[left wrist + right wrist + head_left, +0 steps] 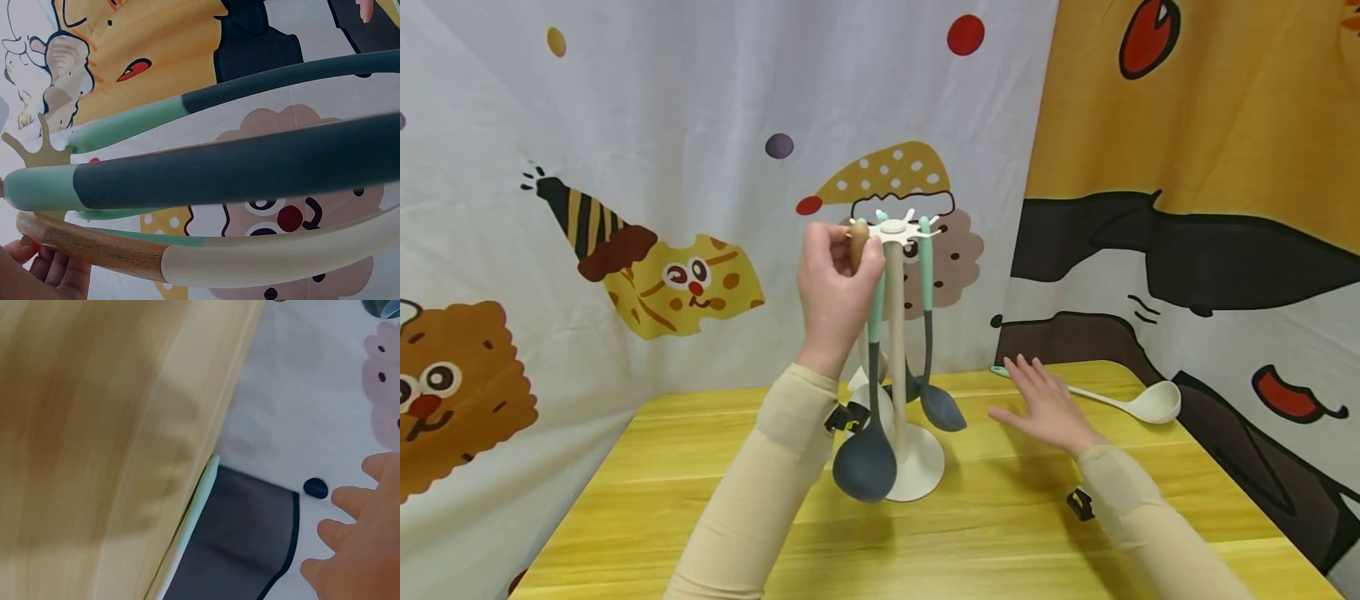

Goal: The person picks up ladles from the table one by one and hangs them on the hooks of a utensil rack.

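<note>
My left hand (837,287) pinches the top of a wooden-handled utensil (103,250) at the hooks of a cream utensil rack (896,333). Its shaft is cream; its lower end is mostly hidden behind a dark grey ladle (865,462) with a mint-green handle, which hangs in front. To the right of the post hangs a dark grey utensil (942,408) with a pointed head and mint handle. My right hand (1048,408) hovers over the table with straight, spread fingers and holds nothing. Behind it lies a white ladle (1153,403) with a mint handle end (201,494).
The rack's round base (921,467) stands on a yellow wood-grain table (760,517). More utensils hang behind the post, partly covered. A cartoon-printed curtain (700,125) rises right behind the table's back edge, where the white ladle lies.
</note>
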